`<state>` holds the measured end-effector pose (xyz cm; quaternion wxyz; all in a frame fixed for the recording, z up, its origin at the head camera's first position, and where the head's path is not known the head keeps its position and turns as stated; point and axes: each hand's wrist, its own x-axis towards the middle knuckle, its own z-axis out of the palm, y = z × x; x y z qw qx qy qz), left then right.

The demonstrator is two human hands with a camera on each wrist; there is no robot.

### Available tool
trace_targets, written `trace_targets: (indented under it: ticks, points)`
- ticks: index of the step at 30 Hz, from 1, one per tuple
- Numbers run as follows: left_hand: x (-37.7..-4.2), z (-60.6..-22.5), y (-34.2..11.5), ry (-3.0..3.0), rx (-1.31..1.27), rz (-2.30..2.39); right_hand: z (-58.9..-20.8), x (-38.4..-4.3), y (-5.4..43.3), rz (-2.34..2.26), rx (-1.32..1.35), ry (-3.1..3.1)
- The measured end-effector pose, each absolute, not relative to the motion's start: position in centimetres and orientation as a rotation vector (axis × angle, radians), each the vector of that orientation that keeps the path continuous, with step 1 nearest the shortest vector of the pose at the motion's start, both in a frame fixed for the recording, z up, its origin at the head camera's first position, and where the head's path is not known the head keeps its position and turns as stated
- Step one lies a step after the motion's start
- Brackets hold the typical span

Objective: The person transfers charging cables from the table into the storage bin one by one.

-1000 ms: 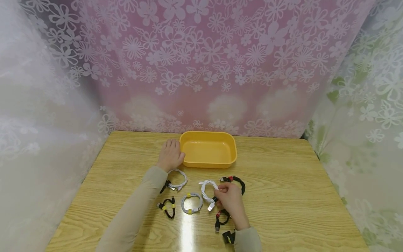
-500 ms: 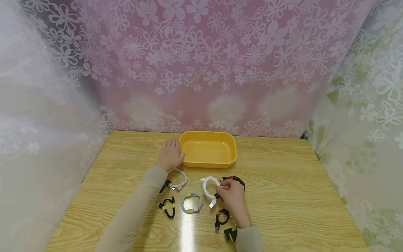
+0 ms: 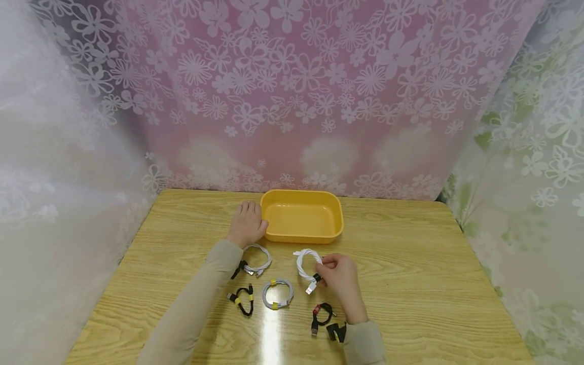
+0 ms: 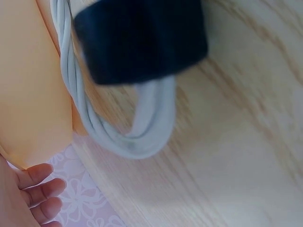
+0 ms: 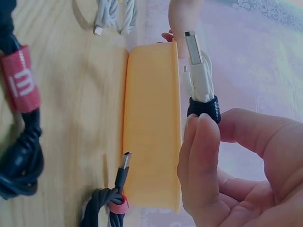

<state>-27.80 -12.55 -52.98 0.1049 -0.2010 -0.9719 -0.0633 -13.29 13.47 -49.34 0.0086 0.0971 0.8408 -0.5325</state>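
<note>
In the head view, my right hand pinches a coiled white USB cable at its black strap. The right wrist view shows its plug pointing up above the fingertips, level with the rim of a yellow bin. My left hand grips the left side of that bin, the thumb over the front corner and the fingers down outside the wall. Below the left wrist, a second white cable with a black strap lies on the table; its strap fills the top of the left wrist view.
On the wooden table lie a grey cable with yellow bands, a small black cable with yellow bands, a black cable with a red band and a black strapped bundle. Another red-banded black cable appears near the bin.
My right hand has shifted slightly away from me and to the right with the white cable, covering the black cable behind it. My left hand and the bin have stayed put.
</note>
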Motion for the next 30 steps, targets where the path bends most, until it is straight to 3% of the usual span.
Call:
trace_targets:
  ticks: [30]
  points:
    - [-27.7,-52.7,-12.5,-2.859,-0.586,-0.193,-47.8,-15.6,13.2,-1.649,0.254,2.663]
